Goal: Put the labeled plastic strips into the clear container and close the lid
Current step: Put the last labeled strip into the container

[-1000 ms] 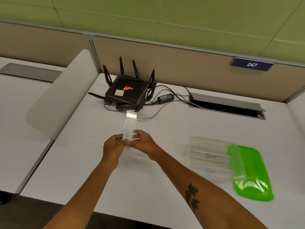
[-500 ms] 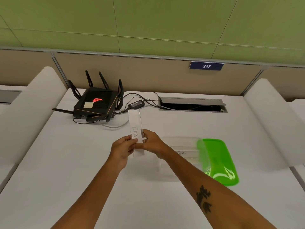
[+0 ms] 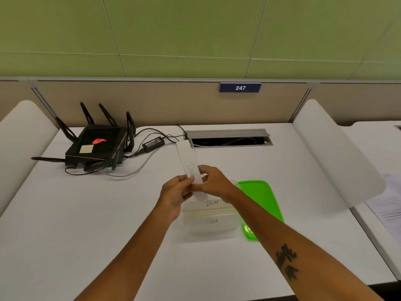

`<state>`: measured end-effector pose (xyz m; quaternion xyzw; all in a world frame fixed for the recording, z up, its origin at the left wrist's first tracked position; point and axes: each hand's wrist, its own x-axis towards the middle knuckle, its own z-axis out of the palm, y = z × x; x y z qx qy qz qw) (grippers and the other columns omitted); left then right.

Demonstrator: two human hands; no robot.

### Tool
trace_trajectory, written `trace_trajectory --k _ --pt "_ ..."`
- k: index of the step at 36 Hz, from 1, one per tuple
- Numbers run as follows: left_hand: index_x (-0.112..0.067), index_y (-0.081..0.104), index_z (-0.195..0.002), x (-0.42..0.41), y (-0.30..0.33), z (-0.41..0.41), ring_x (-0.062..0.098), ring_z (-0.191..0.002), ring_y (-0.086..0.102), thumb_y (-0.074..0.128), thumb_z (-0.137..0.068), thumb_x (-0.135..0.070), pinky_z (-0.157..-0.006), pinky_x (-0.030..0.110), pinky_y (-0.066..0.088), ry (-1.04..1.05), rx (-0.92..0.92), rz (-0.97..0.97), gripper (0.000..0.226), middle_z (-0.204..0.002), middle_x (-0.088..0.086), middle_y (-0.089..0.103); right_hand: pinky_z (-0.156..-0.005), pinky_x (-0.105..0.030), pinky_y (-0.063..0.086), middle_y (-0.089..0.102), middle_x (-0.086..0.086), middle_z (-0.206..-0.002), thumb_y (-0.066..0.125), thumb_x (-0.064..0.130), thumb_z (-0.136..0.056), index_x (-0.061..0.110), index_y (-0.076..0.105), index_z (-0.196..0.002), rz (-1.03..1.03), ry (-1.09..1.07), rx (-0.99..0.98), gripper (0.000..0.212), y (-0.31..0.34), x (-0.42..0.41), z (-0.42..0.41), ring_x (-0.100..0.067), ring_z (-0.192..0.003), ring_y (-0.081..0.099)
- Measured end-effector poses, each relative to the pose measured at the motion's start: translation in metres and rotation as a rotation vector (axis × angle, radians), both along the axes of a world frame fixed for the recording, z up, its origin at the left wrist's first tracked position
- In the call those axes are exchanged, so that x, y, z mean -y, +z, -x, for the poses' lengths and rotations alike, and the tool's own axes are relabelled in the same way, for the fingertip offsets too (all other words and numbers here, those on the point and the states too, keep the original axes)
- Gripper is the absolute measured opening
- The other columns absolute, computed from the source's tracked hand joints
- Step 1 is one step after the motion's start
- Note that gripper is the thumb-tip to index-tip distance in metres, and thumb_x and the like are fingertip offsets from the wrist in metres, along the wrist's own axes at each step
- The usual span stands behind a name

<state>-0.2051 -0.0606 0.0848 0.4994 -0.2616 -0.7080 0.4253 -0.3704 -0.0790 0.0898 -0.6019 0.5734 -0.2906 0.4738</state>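
Observation:
Both hands hold one clear plastic strip (image 3: 188, 164) marked "DOG", which points up and away from me. My left hand (image 3: 175, 193) pinches its near left edge and my right hand (image 3: 213, 183) grips its right edge. Just below the hands sits the clear container (image 3: 209, 230), open, with strips labeled "BEAR" (image 3: 211, 203) and "TIGER" (image 3: 213, 221) lying inside. The green lid (image 3: 259, 196) lies flat on the desk against the container's right side, partly hidden by my right forearm.
A black router (image 3: 97, 146) with antennas, its power brick (image 3: 153, 143) and cables occupy the back left of the white desk (image 3: 86, 224). A cable slot (image 3: 230, 140) is open at the back. White dividers stand at both sides; papers (image 3: 388, 205) lie far right.
The view has swung right, and my hands with the "DOG" strip have moved from the desk's middle to just above the container.

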Motion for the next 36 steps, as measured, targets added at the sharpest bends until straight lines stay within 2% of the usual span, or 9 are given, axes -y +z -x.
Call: trace_trajectory --k 4,7,9,13,20,23,26,31,36 --pt "-0.013 0.073 -0.114 0.000 0.003 0.010 0.023 -0.097 0.078 0.074 -0.090 -0.024 -0.083 0.036 0.055 0.026 0.022 0.045 0.027 -0.108 0.009 0.080 -0.068 -0.017 0.057 0.072 0.014 -0.116 0.094 0.041 -0.064 0.033 0.067 -0.125 0.040 -0.003 -0.068 0.067 0.003 -0.001 0.026 -0.007 -0.095 0.069" --pt "-0.015 0.072 -0.116 0.003 0.006 0.009 0.023 -0.099 0.078 0.073 -0.090 -0.025 -0.088 0.038 0.055 0.085 0.077 0.088 0.027 -0.107 0.006 0.080 -0.061 -0.011 0.053 0.066 0.018 -0.115 0.094 0.043 -0.061 0.037 0.064 -0.128 0.072 0.020 -0.178 0.073 -0.001 -0.002 0.045 -0.005 -0.092 0.068" --pt "-0.017 0.072 -0.115 0.005 0.008 0.006 0.020 -0.099 0.078 0.072 -0.091 -0.026 -0.090 0.038 0.055 0.126 0.132 0.118 0.026 -0.107 0.002 0.080 -0.066 -0.013 0.053 0.064 0.012 -0.122 0.094 0.042 -0.062 0.031 0.060 -0.134 0.084 0.042 -0.275 0.081 -0.006 -0.001 0.056 -0.012 -0.097 0.067" --pt "-0.023 0.073 -0.115 0.008 0.008 -0.002 0.015 -0.097 0.077 0.074 -0.090 -0.027 -0.088 0.036 0.056 0.190 0.245 0.185 0.025 -0.106 -0.004 0.080 -0.087 -0.033 0.056 0.062 0.006 -0.128 0.092 0.040 -0.066 0.026 0.056 -0.139 0.123 0.121 -0.482 0.082 -0.017 0.000 0.071 -0.018 -0.109 0.063" --pt "-0.026 0.074 -0.115 0.005 -0.001 -0.003 0.012 -0.104 0.073 0.074 -0.089 -0.023 -0.095 0.034 0.057 0.116 0.506 0.219 0.026 -0.108 -0.007 0.078 -0.095 -0.034 0.050 0.054 0.011 -0.142 0.079 0.034 -0.078 0.031 0.049 -0.145 0.231 0.320 -0.769 0.073 -0.034 -0.005 0.084 -0.016 -0.128 0.055" --pt "-0.026 0.073 -0.119 -0.001 -0.009 0.000 0.004 -0.104 0.069 0.072 -0.092 -0.024 -0.099 0.028 0.054 0.039 0.596 0.203 0.028 -0.108 -0.010 0.076 -0.095 -0.035 0.048 0.051 0.010 -0.147 0.078 0.032 -0.083 0.030 0.047 -0.148 0.243 0.373 -0.826 0.072 -0.041 -0.005 0.086 -0.017 -0.130 0.054" --pt "-0.023 0.072 -0.125 -0.006 -0.016 0.006 -0.004 -0.098 0.063 0.068 -0.095 -0.027 -0.085 0.013 0.047 -0.001 0.686 0.206 0.030 -0.107 -0.016 0.071 -0.093 -0.036 0.050 0.052 0.009 -0.145 0.077 0.029 -0.082 0.029 0.048 -0.147 0.254 0.402 -0.844 0.071 -0.046 -0.004 0.086 -0.018 -0.128 0.055" --pt "-0.023 0.071 -0.124 -0.011 -0.025 0.014 -0.009 -0.097 0.061 0.067 -0.094 -0.023 -0.079 0.011 0.043 -0.045 0.734 0.160 0.030 -0.104 -0.021 0.068 -0.085 -0.035 0.052 0.056 0.007 -0.138 0.077 0.024 -0.079 0.026 0.052 -0.145 0.264 0.431 -0.868 0.071 -0.052 -0.003 0.086 -0.021 -0.120 0.060" --pt "-0.016 0.069 -0.127 -0.015 -0.032 0.019 0.003 -0.103 0.063 0.065 -0.094 -0.016 -0.092 0.021 0.044 -0.103 0.797 0.144 0.034 -0.124 -0.007 0.069 -0.084 -0.035 0.051 0.057 0.006 -0.133 0.075 0.020 -0.077 0.025 0.055 -0.142 0.249 0.444 -0.889 0.068 -0.057 -0.001 0.084 -0.024 -0.115 0.062"
